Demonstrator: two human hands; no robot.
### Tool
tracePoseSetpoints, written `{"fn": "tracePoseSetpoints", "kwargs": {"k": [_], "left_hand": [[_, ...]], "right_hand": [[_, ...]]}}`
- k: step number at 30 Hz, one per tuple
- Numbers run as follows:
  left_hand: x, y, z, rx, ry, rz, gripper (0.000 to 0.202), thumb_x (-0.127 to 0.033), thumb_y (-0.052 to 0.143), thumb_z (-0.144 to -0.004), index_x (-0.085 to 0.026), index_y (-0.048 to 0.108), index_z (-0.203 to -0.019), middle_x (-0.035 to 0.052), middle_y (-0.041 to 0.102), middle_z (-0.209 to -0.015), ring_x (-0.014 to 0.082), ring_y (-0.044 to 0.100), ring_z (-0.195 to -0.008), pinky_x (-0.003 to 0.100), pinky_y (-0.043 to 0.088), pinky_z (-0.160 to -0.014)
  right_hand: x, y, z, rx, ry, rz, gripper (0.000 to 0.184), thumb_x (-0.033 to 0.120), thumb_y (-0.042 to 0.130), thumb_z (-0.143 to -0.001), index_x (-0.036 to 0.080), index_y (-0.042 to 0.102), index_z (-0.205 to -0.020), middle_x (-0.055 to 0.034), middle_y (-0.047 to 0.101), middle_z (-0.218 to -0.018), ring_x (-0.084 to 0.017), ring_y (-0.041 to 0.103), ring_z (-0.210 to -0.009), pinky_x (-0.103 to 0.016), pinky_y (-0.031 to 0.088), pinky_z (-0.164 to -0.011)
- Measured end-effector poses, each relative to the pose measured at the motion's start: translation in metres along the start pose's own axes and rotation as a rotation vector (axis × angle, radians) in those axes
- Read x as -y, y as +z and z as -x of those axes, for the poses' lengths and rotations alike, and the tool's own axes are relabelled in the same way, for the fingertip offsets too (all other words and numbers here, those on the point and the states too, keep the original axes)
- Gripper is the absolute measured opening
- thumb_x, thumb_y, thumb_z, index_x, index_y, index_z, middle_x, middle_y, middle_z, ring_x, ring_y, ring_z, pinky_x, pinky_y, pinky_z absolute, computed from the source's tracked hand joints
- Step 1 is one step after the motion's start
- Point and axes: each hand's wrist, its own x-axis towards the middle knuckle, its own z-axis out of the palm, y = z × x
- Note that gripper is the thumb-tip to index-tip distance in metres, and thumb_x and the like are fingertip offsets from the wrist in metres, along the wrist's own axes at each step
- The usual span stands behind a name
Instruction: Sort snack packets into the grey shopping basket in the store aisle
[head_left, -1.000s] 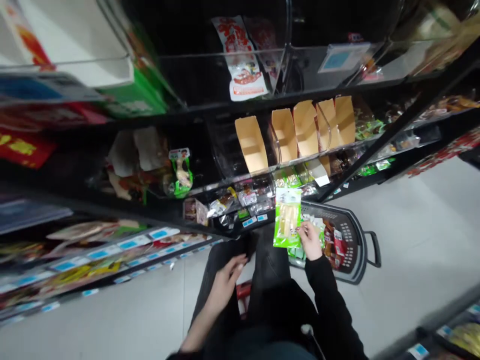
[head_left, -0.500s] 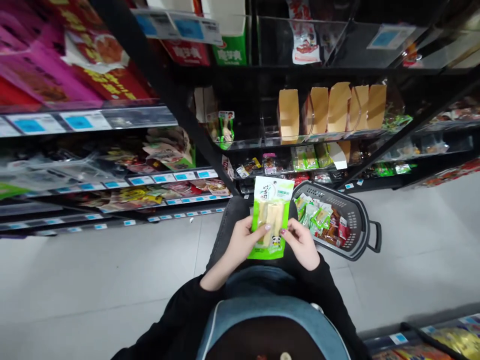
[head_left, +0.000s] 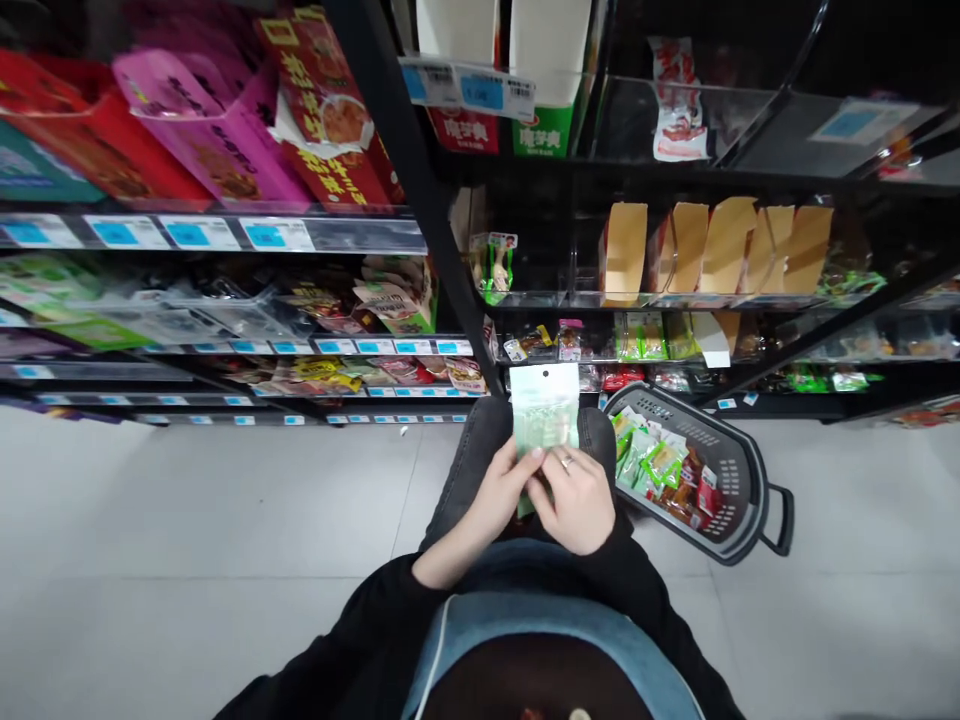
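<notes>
A snack packet [head_left: 546,405] stands upright above my lap, its pale green back with small print facing me and a hang hole at its top. My left hand [head_left: 501,495] grips its lower left side, thumb lying over the front. Across the lower right part of the packet is my right hand [head_left: 576,500], with a ring on one finger and its fingers bent over the surface. Both hands meet near the packet's middle and hide its lower part. Right of my knees, a grey shopping basket [head_left: 739,450] on the floor holds several green and red snack packets [head_left: 664,462].
Black shelving [head_left: 457,240] rises in front of me, with price labels along its edges. Open cardboard boxes [head_left: 727,245] and a small green packet [head_left: 498,268] sit on the middle shelf. Pink bags [head_left: 217,130] fill the upper left. Pale floor tiles [head_left: 300,500] lie around me.
The packet has been turned over, from its bright green printed front to its pale back. My right hand has moved inward across it. The view has shifted somewhat to the left.
</notes>
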Motion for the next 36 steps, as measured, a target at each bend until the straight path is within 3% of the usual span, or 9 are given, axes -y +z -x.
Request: {"fn": "tracePoseSetpoints", "kwargs": {"k": [2, 5, 8, 11, 17, 25, 29, 32, 36], "left_hand": [[0.002, -0.003, -0.004, -0.064, -0.044, 0.025, 0.041, -0.045, 0.058, -0.077, -0.011, 0.061, -0.101, 0.0086, 0.066, -0.096, 0.0207, 0.059, -0.09, 0.032, 0.046, -0.085], [0.001, -0.007, -0.009, -0.118, -0.066, 0.013, 0.042, -0.047, 0.057, -0.077, -0.011, 0.062, -0.099, 0.0078, 0.067, -0.09, 0.0203, 0.06, -0.083, 0.031, 0.048, -0.078], [-0.005, -0.006, -0.012, -0.096, -0.067, -0.046, 0.04, -0.048, 0.056, -0.077, -0.012, 0.062, -0.093, 0.0059, 0.066, -0.082, 0.0184, 0.059, -0.075, 0.029, 0.048, -0.071], [-0.011, -0.002, -0.015, -0.063, -0.045, -0.139, 0.04, -0.049, 0.054, -0.078, -0.011, 0.061, -0.084, 0.0039, 0.062, -0.074, 0.0149, 0.054, -0.065, 0.024, 0.045, -0.06], [-0.015, -0.002, -0.021, 0.044, 0.062, -0.37, 0.042, -0.049, 0.051, -0.08, -0.012, 0.05, -0.059, -0.0003, 0.048, -0.06, 0.0096, 0.041, -0.057, 0.021, 0.034, -0.051], [-0.013, 0.005, -0.022, 0.01, -0.074, -0.143, 0.046, -0.055, 0.058, -0.072, -0.012, 0.049, -0.057, -0.0005, 0.044, -0.058, 0.0088, 0.038, -0.054, 0.021, 0.033, -0.047], [-0.012, 0.005, -0.026, 0.025, -0.148, -0.036, 0.045, -0.055, 0.061, -0.069, -0.012, 0.052, -0.059, -0.001, 0.047, -0.055, 0.008, 0.039, -0.05, 0.02, 0.034, -0.045], [-0.014, -0.001, -0.032, 0.163, -0.167, -0.01, 0.042, -0.052, 0.065, -0.066, -0.01, 0.06, -0.066, 0.0017, 0.057, -0.058, 0.0104, 0.048, -0.051, 0.021, 0.04, -0.048], [-0.012, -0.009, -0.036, 0.317, -0.184, -0.121, 0.032, -0.034, 0.075, -0.059, -0.01, 0.07, -0.08, 0.007, 0.069, -0.076, 0.018, 0.062, -0.067, 0.028, 0.051, -0.065]], "right_hand": [[-0.005, -0.002, 0.002, -0.056, 0.068, -0.154, 0.009, 0.02, 0.049, -0.084, 0.017, 0.055, -0.078, -0.0048, 0.056, -0.072, -0.016, 0.052, -0.07, -0.029, 0.042, -0.068], [-0.02, -0.006, 0.008, -0.21, 0.388, -0.33, 0.005, 0.023, 0.053, -0.082, 0.019, 0.053, -0.08, -0.0007, 0.052, -0.066, -0.013, 0.049, -0.06, -0.025, 0.041, -0.058], [-0.036, -0.007, 0.007, -0.03, 0.543, -0.531, 0.015, 0.032, 0.055, -0.081, 0.019, 0.054, -0.087, 0.0006, 0.053, -0.065, -0.013, 0.049, -0.056, -0.024, 0.041, -0.053], [-0.043, -0.004, 0.003, 0.133, 0.494, -0.733, 0.025, 0.035, 0.056, -0.081, 0.017, 0.06, -0.098, -0.0044, 0.065, -0.08, -0.017, 0.06, -0.07, -0.028, 0.049, -0.066], [-0.046, -0.001, 0.003, 0.133, 0.511, -0.885, 0.025, 0.036, 0.058, -0.081, 0.017, 0.069, -0.093, -0.0046, 0.07, -0.091, -0.022, 0.065, -0.081, -0.034, 0.052, -0.076], [-0.051, 0.004, 0.007, 0.098, 0.568, -0.997, 0.027, 0.04, 0.06, -0.079, 0.018, 0.072, -0.089, -0.0052, 0.071, -0.087, -0.022, 0.066, -0.077, -0.034, 0.054, -0.071], [-0.051, 0.005, 0.006, 0.106, 0.582, -1.014, 0.03, 0.043, 0.059, -0.079, 0.018, 0.071, -0.089, -0.0058, 0.07, -0.082, -0.022, 0.066, -0.076, -0.033, 0.053, -0.07], [-0.053, 0.003, 0.005, 0.127, 0.552, -0.968, 0.03, 0.042, 0.056, -0.081, 0.017, 0.069, -0.09, -0.0053, 0.069, -0.082, -0.021, 0.064, -0.076, -0.031, 0.052, -0.069], [-0.062, 0.0, 0.004, 0.153, 0.411, -0.799, 0.039, 0.044, 0.048, -0.086, 0.015, 0.061, -0.063, -0.0009, 0.057, -0.056, -0.013, 0.052, -0.052, -0.024, 0.041, -0.051]]}}
